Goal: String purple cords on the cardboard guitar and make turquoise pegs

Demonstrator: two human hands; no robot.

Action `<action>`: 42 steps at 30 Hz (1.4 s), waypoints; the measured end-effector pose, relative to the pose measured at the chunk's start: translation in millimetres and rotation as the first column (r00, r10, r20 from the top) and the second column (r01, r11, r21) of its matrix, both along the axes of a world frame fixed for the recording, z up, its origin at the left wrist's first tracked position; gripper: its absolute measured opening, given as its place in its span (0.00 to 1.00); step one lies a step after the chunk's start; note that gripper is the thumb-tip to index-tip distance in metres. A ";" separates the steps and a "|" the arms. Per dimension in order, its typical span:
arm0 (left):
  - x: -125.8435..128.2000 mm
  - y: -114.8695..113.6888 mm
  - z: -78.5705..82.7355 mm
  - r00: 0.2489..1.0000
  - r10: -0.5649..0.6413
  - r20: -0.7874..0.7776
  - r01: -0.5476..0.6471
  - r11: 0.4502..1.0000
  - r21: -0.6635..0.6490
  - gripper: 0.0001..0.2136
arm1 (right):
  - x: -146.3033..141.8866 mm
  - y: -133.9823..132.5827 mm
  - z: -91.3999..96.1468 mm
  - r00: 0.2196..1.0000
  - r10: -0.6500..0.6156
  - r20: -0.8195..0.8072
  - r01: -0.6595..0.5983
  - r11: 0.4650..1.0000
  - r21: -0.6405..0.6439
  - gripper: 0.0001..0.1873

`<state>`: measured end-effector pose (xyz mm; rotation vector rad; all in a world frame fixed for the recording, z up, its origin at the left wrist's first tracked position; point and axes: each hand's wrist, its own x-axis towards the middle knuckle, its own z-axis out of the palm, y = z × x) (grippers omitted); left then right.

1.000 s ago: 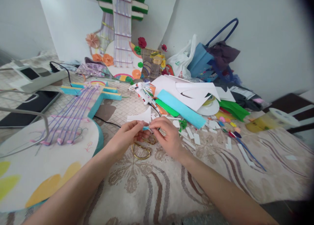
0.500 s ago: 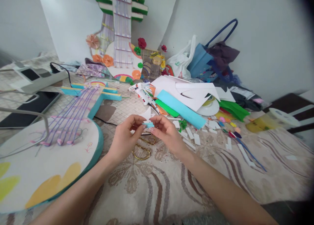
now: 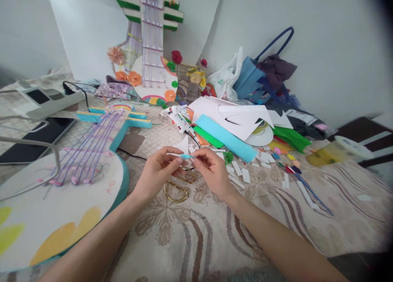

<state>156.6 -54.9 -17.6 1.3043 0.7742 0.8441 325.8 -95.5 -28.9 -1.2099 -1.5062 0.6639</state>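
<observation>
My left hand (image 3: 156, 171) and my right hand (image 3: 211, 171) meet above the patterned cloth, each pinching an end of a small light-blue paper piece (image 3: 185, 155). A white paper scrap (image 3: 182, 144) shows just behind the fingers; whether it is attached to the blue piece is unclear. Gold-handled scissors (image 3: 176, 189) lie on the cloth directly under my hands. A flat guitar-shaped craft board (image 3: 76, 167) with purple strings lies to the left of my left arm.
Coloured paper sheets (image 3: 225, 136), a glue gun (image 3: 179, 118) and several cut scraps (image 3: 242, 171) crowd the middle. A second craft guitar (image 3: 150, 48) leans on the wall. Bags (image 3: 254, 77) stand at the back right, a power strip (image 3: 46, 97) and tablet (image 3: 33, 138) far left.
My hands lifted the blue piece off the cloth, above the scissors, then settled slightly lower and closer. The piece now lies flatter between my fingertips.
</observation>
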 end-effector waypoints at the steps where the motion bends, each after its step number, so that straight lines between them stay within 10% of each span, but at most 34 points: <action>1: 0.3 0.6 -0.8 0.999 -0.024 0.026 0.025 0.999 -0.023 0.13 | 0.1 -0.1 0.5 1.000 -0.001 0.015 0.001 1.000 0.019 0.03; 17: 1.5 -1.7 -3.9 0.995 0.002 0.095 -0.008 0.999 0.054 0.06 | 0.3 -0.5 0.8 0.989 -0.012 0.148 -0.018 0.980 0.197 0.05; 27: 3.1 -0.1 -1.5 0.984 0.072 0.161 -0.084 0.994 0.070 0.06 | -3.4 -0.5 -4.5 0.977 0.141 -0.159 -0.137 0.990 0.036 0.10; 42: 5.0 -1.1 -5.2 0.988 0.069 0.141 -0.084 0.992 0.099 0.08 | -4.7 0.3 -2.7 0.996 0.048 -0.072 -0.041 0.995 0.091 0.02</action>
